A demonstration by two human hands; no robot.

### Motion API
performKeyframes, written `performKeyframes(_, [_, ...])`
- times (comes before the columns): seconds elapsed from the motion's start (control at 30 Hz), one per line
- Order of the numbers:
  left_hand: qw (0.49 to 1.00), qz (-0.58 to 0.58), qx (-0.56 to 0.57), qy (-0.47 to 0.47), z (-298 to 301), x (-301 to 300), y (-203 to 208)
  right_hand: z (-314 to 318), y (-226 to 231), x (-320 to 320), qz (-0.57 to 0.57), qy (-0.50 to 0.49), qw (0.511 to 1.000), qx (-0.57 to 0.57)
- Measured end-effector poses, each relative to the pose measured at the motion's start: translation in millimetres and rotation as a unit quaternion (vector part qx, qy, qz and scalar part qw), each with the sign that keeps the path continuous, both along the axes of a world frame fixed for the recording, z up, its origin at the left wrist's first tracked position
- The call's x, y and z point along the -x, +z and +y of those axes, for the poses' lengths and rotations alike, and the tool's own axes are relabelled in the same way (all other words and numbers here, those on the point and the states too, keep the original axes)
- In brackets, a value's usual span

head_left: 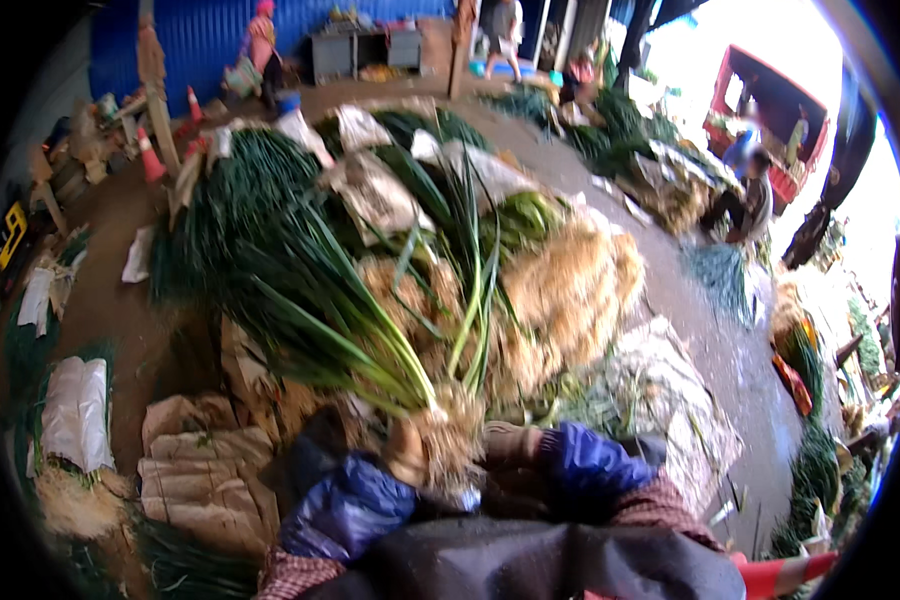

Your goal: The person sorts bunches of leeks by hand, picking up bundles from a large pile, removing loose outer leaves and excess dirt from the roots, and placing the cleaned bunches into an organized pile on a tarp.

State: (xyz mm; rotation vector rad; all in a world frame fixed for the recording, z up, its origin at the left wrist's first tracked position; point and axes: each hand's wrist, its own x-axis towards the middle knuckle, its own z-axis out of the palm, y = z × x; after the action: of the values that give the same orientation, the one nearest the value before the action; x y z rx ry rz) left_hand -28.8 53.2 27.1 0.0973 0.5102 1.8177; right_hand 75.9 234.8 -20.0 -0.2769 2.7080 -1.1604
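I see the left hand [406, 455] closed on the root end of a bunch of long green onions [410, 362], in the near middle. Their pale, hairy roots [452, 432] hang toward the dark apron [530, 562], and the green leaves fan out far and left. The right hand [511, 443] is right beside the roots, but I can't tell if its fingers are shut on them. Both arms wear shiny blue sleeves [348, 508].

Past the hands, I see a big heap of green leaves [255, 195] on the left and a heap of straw-coloured roots [570, 290] on the right. Brown sacks [205, 470] lie near on the left, and a whitish sack [675, 400] lies on the right. Far right, a person [755, 205] sits low by a red truck [810, 125].
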Motion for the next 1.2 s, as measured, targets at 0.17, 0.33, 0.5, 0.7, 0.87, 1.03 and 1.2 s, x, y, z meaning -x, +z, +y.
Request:
performKeyframes(0.17, [0.993,0.052,-0.011,0.101,24,7,-7,-21,30,-18,-0.105,0.018,0.987,-0.123])
performKeyframes(0.33, [0.986,0.131,0.046,0.094,20,-7,0,19,117,-52,0.074,-0.324,0.923,-0.194])
performKeyframes(0.5, [0.937,0.320,0.123,0.071,25,-20,-5,11,121,23,0.243,-0.357,0.843,-0.321])
performKeyframes(0.7, [0.953,0.273,0.076,0.105,17,-29,-46,29,95,66,0.366,-0.289,0.883,-0.060])
performKeyframes(0.87, [0.980,0.162,0.085,0.074,12,-26,-48,16,82,54,0.410,-0.292,0.851,0.148])
performKeyframes(1.03, [0.990,0.064,0.102,0.077,4,-33,-29,7,97,47,0.289,-0.328,0.853,0.284])
performKeyframes(1.2, [0.989,0.032,0.082,0.115,1,-39,29,7,92,22,0.064,-0.219,0.890,0.395])
